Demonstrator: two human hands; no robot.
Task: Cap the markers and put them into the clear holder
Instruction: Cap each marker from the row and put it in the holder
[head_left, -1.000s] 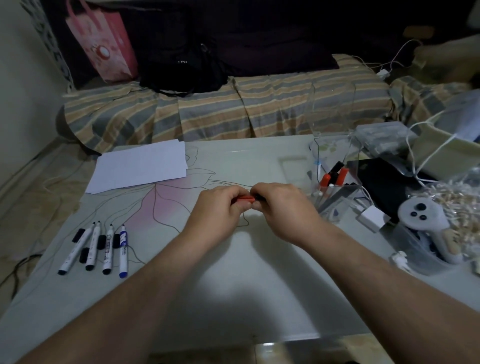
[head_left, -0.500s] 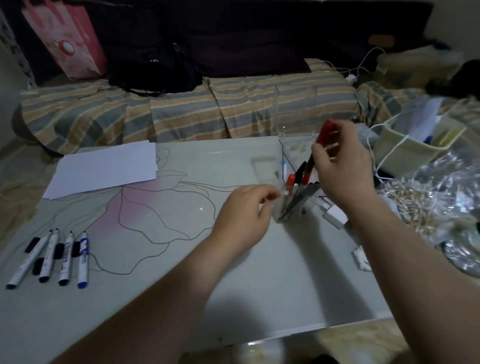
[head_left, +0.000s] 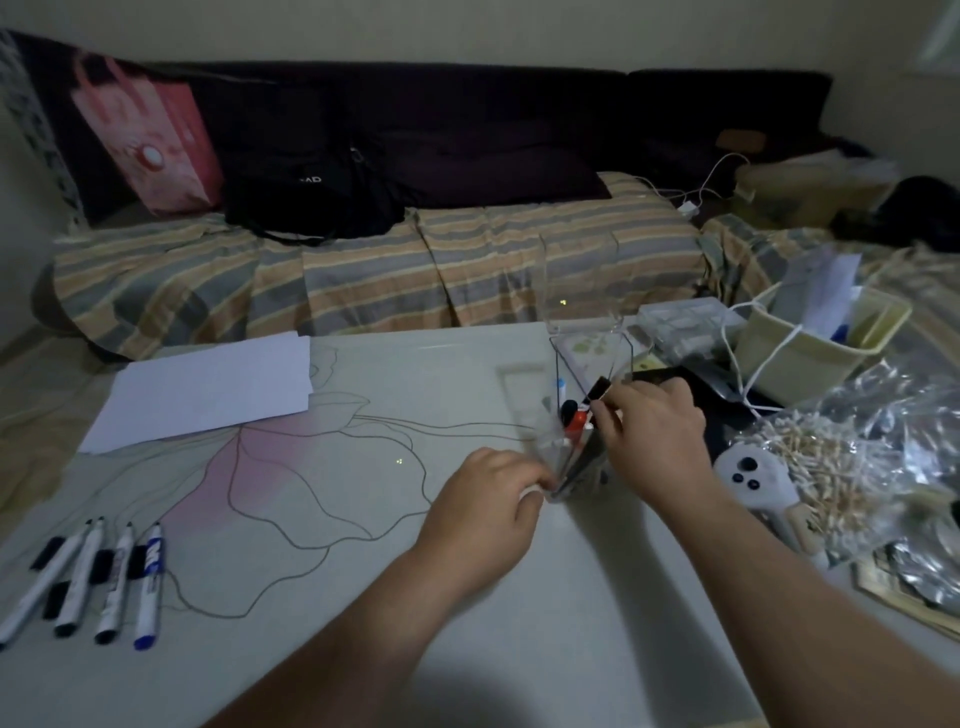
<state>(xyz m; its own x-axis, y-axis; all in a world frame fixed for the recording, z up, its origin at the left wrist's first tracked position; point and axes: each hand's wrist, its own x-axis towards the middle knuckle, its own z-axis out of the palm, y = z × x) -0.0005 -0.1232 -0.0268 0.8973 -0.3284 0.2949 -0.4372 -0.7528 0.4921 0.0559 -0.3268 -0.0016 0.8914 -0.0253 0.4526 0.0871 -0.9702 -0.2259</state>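
1. Table (head_left: 322, 649): pale top with a printed flower outline and a pink patch; it fills the near half of the scene.
2. Sofa (head_left: 363, 275): striped cover, along the far edge of the table. A black bag (head_left: 311, 192) and a pink bag (head_left: 150, 140) rest on it.
3. White paper (head_left: 208, 389): lies flat at the far left of the table.
4. Clear holder (head_left: 582, 457): stands right of the table's centre, between the two hands. It contains capped markers, among them a red-capped marker (head_left: 575, 423) and a blue-tipped one (head_left: 561, 389).
5. Right hand (head_left: 654, 436): at the right side of the holder's opening, fingers curled, thumb and fingertips pinched on a black-capped marker (head_left: 597, 389) that leans inside the holder.
6. Left hand (head_left: 483, 514): on the table at the holder's near-left base, fingers curled loosely against its wall; whether it grips the wall cannot be told.
7. Loose markers (head_left: 98, 587): four, uncapped, side by side at the near-left table edge, well apart from the holder. Three have black tips, one blue. Black caps (head_left: 101, 564) lie among them.
8. White controller (head_left: 753, 483): right of the holder, beside a clear bag of small sticks (head_left: 831, 467).
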